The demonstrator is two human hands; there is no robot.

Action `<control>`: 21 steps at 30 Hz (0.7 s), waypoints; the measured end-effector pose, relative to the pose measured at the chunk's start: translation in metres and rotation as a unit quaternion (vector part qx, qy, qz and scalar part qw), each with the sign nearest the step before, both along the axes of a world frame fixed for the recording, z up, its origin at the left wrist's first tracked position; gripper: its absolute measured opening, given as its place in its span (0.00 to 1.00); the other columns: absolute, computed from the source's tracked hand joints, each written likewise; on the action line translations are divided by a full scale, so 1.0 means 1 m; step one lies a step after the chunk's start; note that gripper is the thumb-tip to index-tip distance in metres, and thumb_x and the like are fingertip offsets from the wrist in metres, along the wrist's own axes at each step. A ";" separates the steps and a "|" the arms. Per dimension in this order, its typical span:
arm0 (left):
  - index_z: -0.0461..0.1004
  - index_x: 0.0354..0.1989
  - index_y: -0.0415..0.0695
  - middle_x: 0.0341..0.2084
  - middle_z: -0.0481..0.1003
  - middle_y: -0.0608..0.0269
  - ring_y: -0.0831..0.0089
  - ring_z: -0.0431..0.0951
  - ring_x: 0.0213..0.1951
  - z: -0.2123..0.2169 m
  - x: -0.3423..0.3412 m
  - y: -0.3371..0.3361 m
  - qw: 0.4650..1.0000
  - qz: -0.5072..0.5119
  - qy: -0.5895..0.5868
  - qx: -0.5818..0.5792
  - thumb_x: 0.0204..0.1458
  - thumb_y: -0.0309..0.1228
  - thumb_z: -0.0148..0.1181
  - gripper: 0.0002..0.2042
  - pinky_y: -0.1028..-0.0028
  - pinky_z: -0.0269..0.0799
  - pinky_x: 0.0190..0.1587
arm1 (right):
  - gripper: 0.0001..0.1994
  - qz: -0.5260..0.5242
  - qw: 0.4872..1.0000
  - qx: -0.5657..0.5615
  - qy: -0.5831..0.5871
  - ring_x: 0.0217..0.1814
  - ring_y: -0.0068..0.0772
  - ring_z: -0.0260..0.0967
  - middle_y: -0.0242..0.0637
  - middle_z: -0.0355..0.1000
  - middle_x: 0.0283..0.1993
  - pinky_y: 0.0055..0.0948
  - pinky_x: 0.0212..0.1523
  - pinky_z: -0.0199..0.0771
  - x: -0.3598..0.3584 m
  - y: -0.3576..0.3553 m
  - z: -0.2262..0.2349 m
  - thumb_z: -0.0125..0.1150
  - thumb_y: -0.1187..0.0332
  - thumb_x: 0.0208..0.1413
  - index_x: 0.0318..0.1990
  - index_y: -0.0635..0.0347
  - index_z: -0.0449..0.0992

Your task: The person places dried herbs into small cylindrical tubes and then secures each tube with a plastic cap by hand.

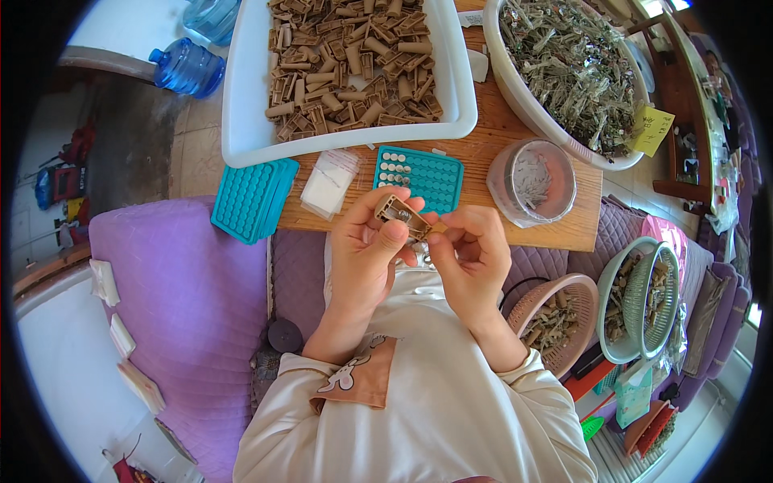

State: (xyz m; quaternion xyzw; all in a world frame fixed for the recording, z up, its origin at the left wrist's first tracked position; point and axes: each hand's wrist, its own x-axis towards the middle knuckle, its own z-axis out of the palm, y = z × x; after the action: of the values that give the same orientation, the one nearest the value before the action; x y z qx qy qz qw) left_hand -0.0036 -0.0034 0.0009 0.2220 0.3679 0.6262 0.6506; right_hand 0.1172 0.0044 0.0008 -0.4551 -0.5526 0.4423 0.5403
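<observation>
My left hand (365, 256) is closed round a brown plastic housing (396, 211), held above the table's front edge with its hollow side facing up. Something shiny and metallic shows inside the hollow. At the housing's right end, my right hand (473, 259) pinches a small tan part (437, 229) between thumb and forefinger; whether it is joined to the housing, I cannot tell. Just beyond my hands lies a teal tray (439, 179), with several round silvery pieces (393, 167) in the hollows at its left.
Brown housings (354, 68) fill a white bin (346, 142) at the back. Right of it, a basin (592, 151) holds clear parts. A bucket (501, 189) contains white pieces. Stacked teal trays (250, 201) and a plastic bag (328, 183) lie left. Baskets (592, 310) stand right.
</observation>
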 end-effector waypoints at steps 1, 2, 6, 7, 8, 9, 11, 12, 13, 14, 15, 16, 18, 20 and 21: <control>0.63 0.44 0.39 0.36 0.71 0.57 0.65 0.74 0.38 0.000 0.000 0.000 1.000 -0.002 -0.008 0.003 0.46 0.34 0.56 0.18 0.83 0.73 0.23 | 0.12 0.024 0.999 -0.024 0.024 0.24 0.16 0.62 0.36 0.63 0.34 0.13 0.19 0.61 0.000 0.001 0.000 0.54 0.86 0.40 0.34 0.65 0.67; 0.63 0.44 0.39 0.36 0.71 0.57 0.65 0.74 0.38 0.000 0.000 0.001 1.000 -0.002 -0.008 0.004 0.46 0.34 0.56 0.18 0.83 0.73 0.23 | 0.12 0.024 0.999 -0.023 0.024 0.24 0.16 0.62 0.36 0.63 0.34 0.13 0.19 0.61 0.000 0.000 -0.001 0.54 0.86 0.40 0.34 0.65 0.67; 0.63 0.44 0.39 0.38 0.69 0.59 0.66 0.72 0.42 -0.004 -0.001 0.002 0.984 -0.021 -0.168 -0.044 0.48 0.32 0.53 0.16 0.74 0.74 0.38 | 0.15 0.069 0.972 -0.167 0.148 0.30 0.21 0.66 0.37 0.64 0.37 0.17 0.28 0.67 0.000 0.002 -0.002 0.50 0.86 0.42 0.40 0.66 0.63; 0.62 0.45 0.39 0.38 0.69 0.59 0.65 0.71 0.43 -0.005 -0.003 0.002 0.972 -0.032 -0.223 -0.066 0.49 0.32 0.52 0.16 0.71 0.73 0.42 | 0.16 0.086 0.969 -0.185 0.137 0.34 0.22 0.67 0.37 0.64 0.39 0.19 0.32 0.69 0.000 0.004 -0.001 0.48 0.87 0.43 0.42 0.67 0.62; 0.62 0.45 0.39 0.38 0.69 0.59 0.65 0.71 0.43 -0.007 -0.005 0.003 0.972 -0.031 -0.223 -0.066 0.49 0.32 0.52 0.16 0.71 0.73 0.42 | 0.16 0.086 0.969 -0.185 0.137 0.34 0.22 0.67 0.37 0.64 0.39 0.19 0.32 0.69 0.001 0.007 -0.002 0.48 0.87 0.43 0.42 0.67 0.62; 0.62 0.45 0.39 0.38 0.69 0.60 0.65 0.71 0.43 -0.009 -0.006 0.004 0.969 -0.040 -0.229 -0.080 0.49 0.32 0.52 0.16 0.70 0.73 0.42 | 0.17 0.107 0.972 -0.182 0.102 0.36 0.24 0.67 0.37 0.64 0.39 0.21 0.36 0.70 0.003 0.009 -0.004 0.48 0.86 0.42 0.43 0.67 0.62; 0.62 0.45 0.40 0.38 0.69 0.60 0.65 0.71 0.43 -0.013 -0.008 0.003 0.966 -0.046 -0.235 -0.094 0.49 0.32 0.52 0.16 0.70 0.72 0.43 | 0.18 0.130 0.973 -0.178 0.069 0.38 0.25 0.67 0.37 0.64 0.39 0.23 0.39 0.70 0.004 0.013 -0.008 0.48 0.86 0.41 0.44 0.68 0.62; 0.63 0.45 0.39 0.38 0.69 0.60 0.66 0.71 0.43 -0.016 -0.008 0.002 0.977 -0.035 -0.193 -0.084 0.48 0.32 0.53 0.16 0.70 0.72 0.43 | 0.19 0.145 0.974 -0.152 0.087 0.39 0.25 0.67 0.37 0.65 0.39 0.24 0.40 0.70 0.004 0.014 -0.010 0.49 0.85 0.41 0.44 0.67 0.62; 0.63 0.45 0.39 0.38 0.70 0.60 0.66 0.71 0.43 -0.018 -0.007 0.001 0.985 -0.027 -0.152 -0.073 0.48 0.31 0.53 0.16 0.71 0.72 0.43 | 0.19 0.159 0.974 -0.126 0.105 0.39 0.25 0.68 0.38 0.66 0.39 0.25 0.41 0.70 0.004 0.014 -0.012 0.49 0.85 0.40 0.45 0.67 0.62; 0.63 0.45 0.39 0.38 0.70 0.60 0.66 0.71 0.43 -0.020 -0.007 -0.001 0.985 -0.027 -0.153 -0.073 0.48 0.31 0.53 0.16 0.71 0.72 0.43 | 0.19 0.159 0.974 -0.127 0.104 0.39 0.25 0.68 0.38 0.66 0.39 0.25 0.41 0.70 0.003 0.014 -0.014 0.49 0.85 0.40 0.45 0.67 0.62; 0.64 0.44 0.38 0.38 0.70 0.60 0.68 0.71 0.43 -0.023 -0.005 -0.003 0.991 -0.025 -0.110 -0.066 0.48 0.30 0.54 0.16 0.73 0.71 0.43 | 0.18 0.154 0.974 -0.133 0.097 0.37 0.24 0.68 0.38 0.67 0.37 0.25 0.40 0.70 -0.001 0.013 -0.016 0.51 0.84 0.41 0.44 0.66 0.63; 0.65 0.44 0.38 0.38 0.70 0.60 0.71 0.71 0.42 -0.025 -0.004 -0.006 0.996 -0.024 -0.067 -0.058 0.48 0.29 0.54 0.15 0.75 0.70 0.42 | 0.17 0.150 0.975 -0.140 0.090 0.36 0.24 0.69 0.38 0.68 0.36 0.25 0.38 0.71 -0.003 0.013 -0.019 0.52 0.83 0.41 0.43 0.66 0.64; 0.66 0.44 0.37 0.37 0.70 0.60 0.73 0.71 0.41 -0.032 0.002 -0.012 0.998 -0.021 0.006 -0.056 0.48 0.29 0.54 0.15 0.77 0.69 0.42 | 0.16 0.142 0.978 -0.144 0.041 0.35 0.23 0.68 0.37 0.69 0.34 0.24 0.37 0.71 -0.004 0.012 -0.028 0.53 0.82 0.41 0.42 0.66 0.65; 0.66 0.43 0.37 0.37 0.71 0.61 0.75 0.71 0.40 -0.037 0.005 -0.017 0.995 -0.017 0.081 -0.051 0.47 0.28 0.55 0.15 0.79 0.68 0.41 | 0.16 0.136 0.980 -0.143 -0.007 0.34 0.22 0.68 0.37 0.70 0.33 0.24 0.36 0.71 -0.005 0.011 -0.033 0.54 0.81 0.41 0.41 0.65 0.66; 0.66 0.43 0.37 0.36 0.71 0.61 0.77 0.71 0.39 -0.039 0.005 -0.019 0.995 -0.018 0.076 -0.062 0.47 0.28 0.55 0.15 0.80 0.67 0.41 | 0.15 0.142 0.978 -0.147 -0.026 0.34 0.22 0.68 0.36 0.70 0.32 0.23 0.35 0.71 -0.005 0.011 -0.034 0.55 0.80 0.41 0.41 0.66 0.66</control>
State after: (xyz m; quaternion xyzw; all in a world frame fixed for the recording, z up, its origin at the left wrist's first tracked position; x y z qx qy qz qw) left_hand 0.0010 -0.0221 -0.0381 0.2347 0.4505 0.5714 0.6446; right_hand 0.1126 0.0156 -0.0330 -0.4577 -0.5540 0.5795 0.3844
